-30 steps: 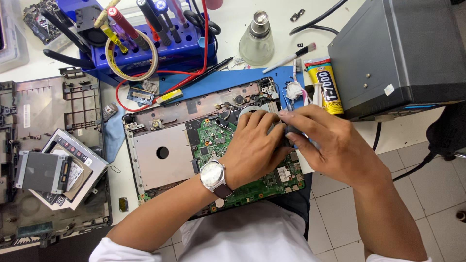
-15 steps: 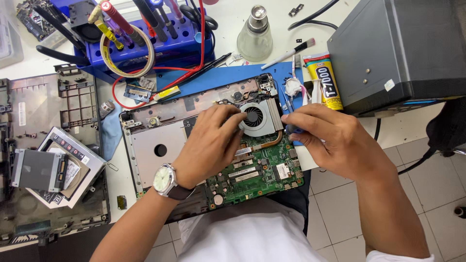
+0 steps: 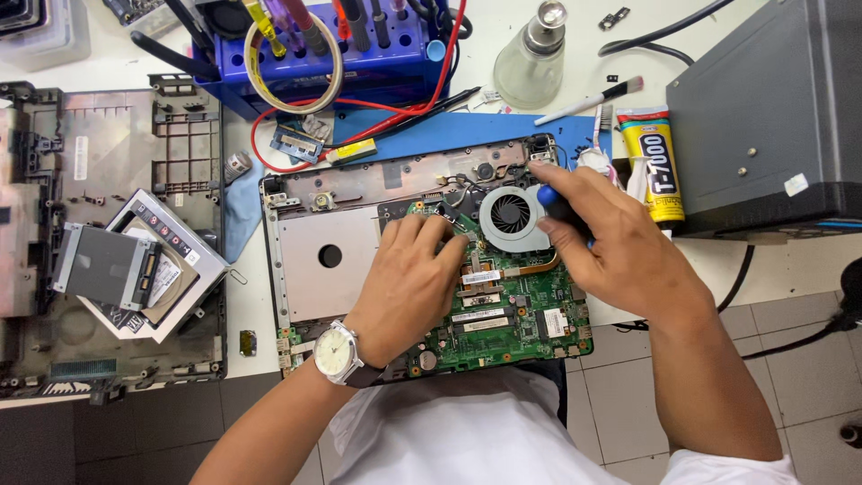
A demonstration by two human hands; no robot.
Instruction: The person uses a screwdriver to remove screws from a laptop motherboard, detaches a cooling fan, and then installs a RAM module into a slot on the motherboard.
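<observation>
An opened laptop base (image 3: 319, 260) lies on the table in front of me, its green motherboard (image 3: 512, 310) and round cooling fan (image 3: 510, 216) exposed. My left hand (image 3: 409, 283), with a wristwatch, rests flat on the motherboard, fingertips touching the board just left of the fan. My right hand (image 3: 611, 242) grips a blue-handled screwdriver (image 3: 549, 198) at the fan's right edge, near the base's top right corner. The tool's tip is hidden by my fingers.
A blue tool rack (image 3: 341, 54) with screwdrivers and wire stands behind the laptop. A glass bottle (image 3: 530, 58), a small brush (image 3: 588, 101) and a yellow glue tube (image 3: 655, 162) lie at the back right beside a dark grey box (image 3: 763, 117). Disassembled laptop covers (image 3: 108, 153) and drives (image 3: 117, 265) lie left.
My left hand slid left off the fan and uncovered it. My right hand moved up to the fan's right edge with the screwdriver.
</observation>
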